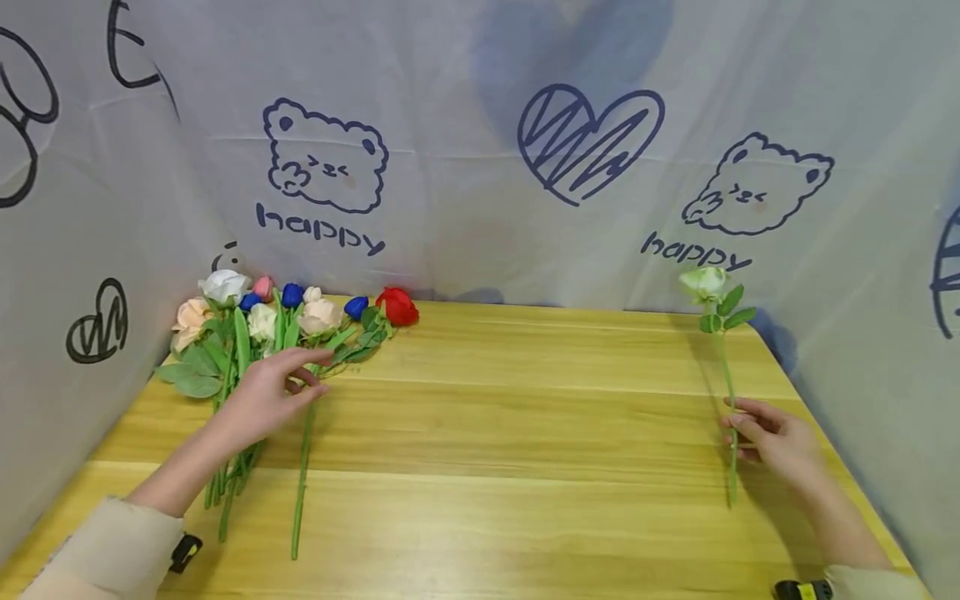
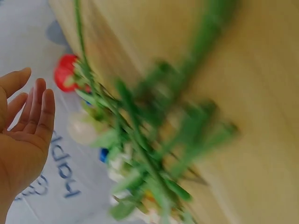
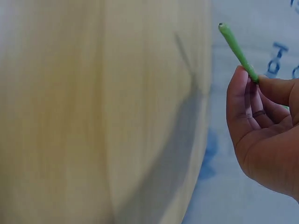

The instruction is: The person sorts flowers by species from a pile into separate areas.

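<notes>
My right hand point(image 1: 780, 442) pinches the green stem of a white rose point(image 1: 703, 285) between thumb and fingers, above the right side of the table. Its bloom points away toward the back wall; the cut stem end point(image 3: 238, 51) shows in the right wrist view. My left hand point(image 1: 281, 387) hovers over a pile of artificial flowers at the left, fingers loosely bent with nothing between them. In that pile lie a red rose point(image 1: 397, 307), a white bloom point(image 1: 225, 286), a peach bloom point(image 1: 192, 321) and blue buds point(image 1: 292, 294). One long stem point(image 1: 302, 483) lies apart from the bundled stems.
The wooden table point(image 1: 525, 417) has a fabric backdrop point(image 1: 450, 125) with drawn bears and hearts behind it and at both sides. A pink bud point(image 1: 263, 288) and a cream flower point(image 1: 321, 317) are also among the piled flowers.
</notes>
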Demonstrator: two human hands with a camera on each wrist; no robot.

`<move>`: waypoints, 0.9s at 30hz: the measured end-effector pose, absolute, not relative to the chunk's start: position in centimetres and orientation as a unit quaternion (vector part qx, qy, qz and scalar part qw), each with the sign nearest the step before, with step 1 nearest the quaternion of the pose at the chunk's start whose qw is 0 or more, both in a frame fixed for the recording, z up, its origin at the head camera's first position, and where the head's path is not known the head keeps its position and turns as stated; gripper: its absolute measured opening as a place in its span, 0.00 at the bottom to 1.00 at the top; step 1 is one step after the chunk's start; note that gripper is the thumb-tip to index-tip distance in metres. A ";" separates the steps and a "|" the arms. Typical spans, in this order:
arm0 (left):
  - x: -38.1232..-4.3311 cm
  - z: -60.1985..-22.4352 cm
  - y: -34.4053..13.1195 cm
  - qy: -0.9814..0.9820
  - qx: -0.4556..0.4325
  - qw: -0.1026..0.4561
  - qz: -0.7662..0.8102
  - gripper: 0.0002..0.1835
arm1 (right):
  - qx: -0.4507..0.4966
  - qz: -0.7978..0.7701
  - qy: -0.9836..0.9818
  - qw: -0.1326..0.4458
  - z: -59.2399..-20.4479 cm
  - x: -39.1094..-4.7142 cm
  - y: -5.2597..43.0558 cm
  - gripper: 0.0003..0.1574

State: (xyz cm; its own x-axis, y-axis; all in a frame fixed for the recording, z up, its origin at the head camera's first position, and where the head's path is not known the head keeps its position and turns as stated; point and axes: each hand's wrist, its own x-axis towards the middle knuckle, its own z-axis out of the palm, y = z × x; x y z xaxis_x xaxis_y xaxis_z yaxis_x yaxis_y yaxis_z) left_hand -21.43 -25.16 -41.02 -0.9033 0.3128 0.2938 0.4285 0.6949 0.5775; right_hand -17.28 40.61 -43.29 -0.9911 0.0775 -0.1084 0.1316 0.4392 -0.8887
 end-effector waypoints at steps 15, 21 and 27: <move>-22.2 -42.1 -27.2 -0.934 -0.168 -0.031 -0.314 0.28 | 0.151 -0.402 0.902 0.037 -44.1 -17.8 45.9 0.31; -22.2 -42.7 -27.0 -0.936 -0.167 -0.039 -0.307 0.30 | 0.157 -0.317 0.935 -0.009 -44.5 -18.0 46.1 0.27; -22.1 -42.9 -27.0 -0.937 -0.168 -0.043 -0.303 0.31 | 0.108 -0.247 0.962 -0.049 -44.7 -18.2 46.2 0.23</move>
